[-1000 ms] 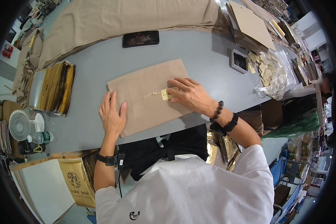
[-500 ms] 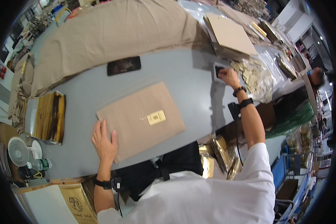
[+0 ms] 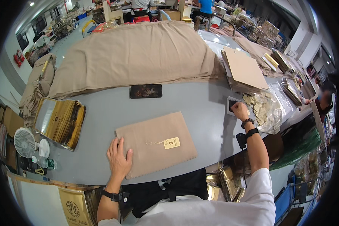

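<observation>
A folded beige cloth (image 3: 158,162) lies on the grey table, with a cream tag (image 3: 171,143) and its looped string on top. My left hand (image 3: 119,158) rests over the cloth's left edge, fingers stretched out and open. At the right, my right hand (image 3: 240,111) reaches into a small white box (image 3: 231,100) of dark small pieces, fingers bunched closed; what they pinch is too small to make out. Beside that box a heap of cream tags (image 3: 261,109) sits in clear plastic.
A phone (image 3: 145,91) lies below a large beige fabric pile (image 3: 135,52). Gold packets (image 3: 58,120), a fan (image 3: 25,142) and a bottle (image 3: 45,162) stand at left, cardboard sheets (image 3: 243,66) at right. Other people (image 3: 205,8) are in the background, another (image 3: 324,103) at far right.
My right hand has moved from the tag on the cloth up and right into the small box. My left hand stayed on the cloth's edge. The view has tilted upward.
</observation>
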Available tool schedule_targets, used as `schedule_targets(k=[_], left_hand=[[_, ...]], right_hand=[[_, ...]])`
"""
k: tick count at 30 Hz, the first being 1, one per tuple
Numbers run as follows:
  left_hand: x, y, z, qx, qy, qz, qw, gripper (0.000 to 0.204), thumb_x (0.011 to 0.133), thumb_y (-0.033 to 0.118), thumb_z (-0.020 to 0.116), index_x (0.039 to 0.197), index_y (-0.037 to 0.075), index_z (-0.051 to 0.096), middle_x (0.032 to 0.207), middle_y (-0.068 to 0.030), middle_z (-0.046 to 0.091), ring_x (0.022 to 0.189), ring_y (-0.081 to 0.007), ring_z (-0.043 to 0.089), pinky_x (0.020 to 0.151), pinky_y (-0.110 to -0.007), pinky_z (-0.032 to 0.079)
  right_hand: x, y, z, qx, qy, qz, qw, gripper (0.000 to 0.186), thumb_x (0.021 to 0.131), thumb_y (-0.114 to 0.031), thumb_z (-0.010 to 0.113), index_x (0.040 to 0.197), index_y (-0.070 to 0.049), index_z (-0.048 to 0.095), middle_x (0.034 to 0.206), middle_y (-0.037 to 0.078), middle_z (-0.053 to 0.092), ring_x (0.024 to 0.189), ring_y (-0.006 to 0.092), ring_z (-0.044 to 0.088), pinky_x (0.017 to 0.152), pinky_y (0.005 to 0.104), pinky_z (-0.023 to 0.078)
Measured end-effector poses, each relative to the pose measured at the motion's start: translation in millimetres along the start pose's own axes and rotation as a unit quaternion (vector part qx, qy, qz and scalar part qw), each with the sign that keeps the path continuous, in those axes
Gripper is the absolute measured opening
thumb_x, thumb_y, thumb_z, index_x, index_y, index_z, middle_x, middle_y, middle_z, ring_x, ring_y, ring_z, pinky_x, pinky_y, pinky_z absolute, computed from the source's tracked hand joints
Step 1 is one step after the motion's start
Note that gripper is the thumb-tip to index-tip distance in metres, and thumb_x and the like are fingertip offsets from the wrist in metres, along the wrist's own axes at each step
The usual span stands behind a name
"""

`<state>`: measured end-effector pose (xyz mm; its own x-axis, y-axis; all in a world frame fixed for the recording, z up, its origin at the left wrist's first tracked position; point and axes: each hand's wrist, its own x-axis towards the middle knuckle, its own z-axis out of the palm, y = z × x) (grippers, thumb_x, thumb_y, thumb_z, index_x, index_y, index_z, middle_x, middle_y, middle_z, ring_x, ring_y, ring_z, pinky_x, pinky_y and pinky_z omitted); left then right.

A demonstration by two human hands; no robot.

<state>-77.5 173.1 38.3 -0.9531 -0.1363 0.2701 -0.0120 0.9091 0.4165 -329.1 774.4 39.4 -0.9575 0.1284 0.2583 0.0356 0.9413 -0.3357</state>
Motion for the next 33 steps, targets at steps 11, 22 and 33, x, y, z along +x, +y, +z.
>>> schedule_targets(k=[11, 22, 33], left_hand=[[-1, 1, -1, -0.032, 0.025, -0.003, 0.999, 0.06, 0.097, 0.027, 0.067, 0.15, 0.003, 0.051, 0.152, -0.0236, 0.046, 0.144, -0.0404, 0.04, 0.119, -0.053, 0.029], [-17, 56, -22, -0.375, -0.056, 0.01, 0.925, 0.025, 0.093, 0.007, 0.076, 0.118, 0.001, 0.072, 0.099, -0.0103, 0.073, 0.085, -0.0162, 0.071, 0.075, -0.028, 0.056], [-28, 62, -20, -0.513, -0.202, -0.066, 0.831, 0.009, 0.1, 0.004, 0.07, 0.106, -0.002, 0.071, 0.092, -0.0006, 0.071, 0.08, -0.0038, 0.061, 0.071, -0.022, 0.051]], right_hand=[[-12, -16, -8, 0.033, 0.07, -0.048, 0.996, 0.016, 0.089, -0.01, 0.071, 0.102, -0.004, 0.079, 0.094, 0.019, 0.076, 0.088, 0.0367, 0.074, 0.079, 0.0434, 0.058], [-172, -259, -42, 0.373, -0.189, -0.249, 0.874, 0.022, 0.095, 0.007, 0.067, 0.113, -0.003, 0.074, 0.098, 0.009, 0.077, 0.088, 0.0169, 0.074, 0.079, 0.031, 0.059], [-230, -333, -30, 0.403, -0.346, -0.274, 0.802, 0.015, 0.099, -0.008, 0.069, 0.113, -0.003, 0.071, 0.096, 0.015, 0.075, 0.081, 0.0337, 0.074, 0.07, 0.0389, 0.059]])
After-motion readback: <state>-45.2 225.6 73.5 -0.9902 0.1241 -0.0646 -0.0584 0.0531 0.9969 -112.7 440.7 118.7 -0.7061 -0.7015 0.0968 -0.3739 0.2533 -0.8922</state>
